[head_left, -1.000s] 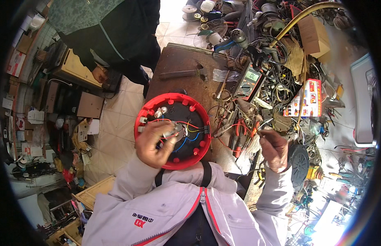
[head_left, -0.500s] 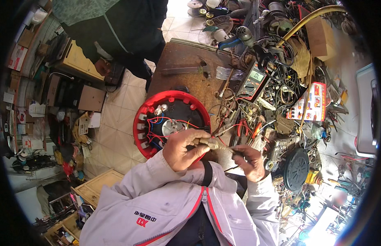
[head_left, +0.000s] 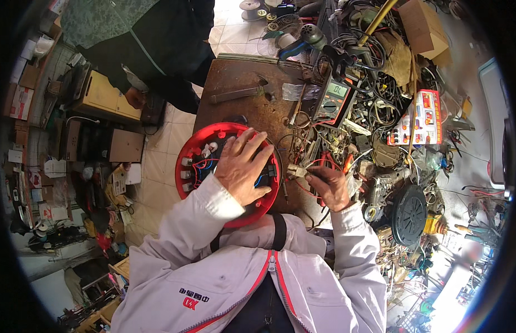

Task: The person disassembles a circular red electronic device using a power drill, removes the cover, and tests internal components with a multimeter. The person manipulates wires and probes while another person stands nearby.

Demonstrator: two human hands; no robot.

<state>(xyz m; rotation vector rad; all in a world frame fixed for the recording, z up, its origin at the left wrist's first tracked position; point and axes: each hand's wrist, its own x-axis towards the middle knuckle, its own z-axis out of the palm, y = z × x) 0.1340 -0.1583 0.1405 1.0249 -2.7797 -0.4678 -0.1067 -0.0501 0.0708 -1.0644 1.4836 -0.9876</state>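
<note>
A round red housing (head_left: 184, 145) with a black inside, red and blue wires and several white fittings rests at the near left corner of the wooden bench. My left hand (head_left: 242, 169) lies over it, fingers spread and nothing in them, hiding the housing's middle. To its right, my right hand (head_left: 331, 187) is closed, thumb and fingers pinching a small tan, stubby piece (head_left: 296, 171); its exact kind is unclear. Red wires loop close by that hand. A multimeter (head_left: 331, 102) with a lit display lies beyond my right hand.
A hammer (head_left: 241, 93) lies on the wooden bench (head_left: 224, 75). Tangled cables, tools and parts crowd the right side, with a round black disc (head_left: 409, 215) and a printed red-and-white box (head_left: 418, 119). Another person (head_left: 152, 50) stands at the far left, beyond the bench.
My left hand has let go of the tan piece and moved left, opening over the red housing. The tan piece is now in my right hand alone. The view has shifted slightly.
</note>
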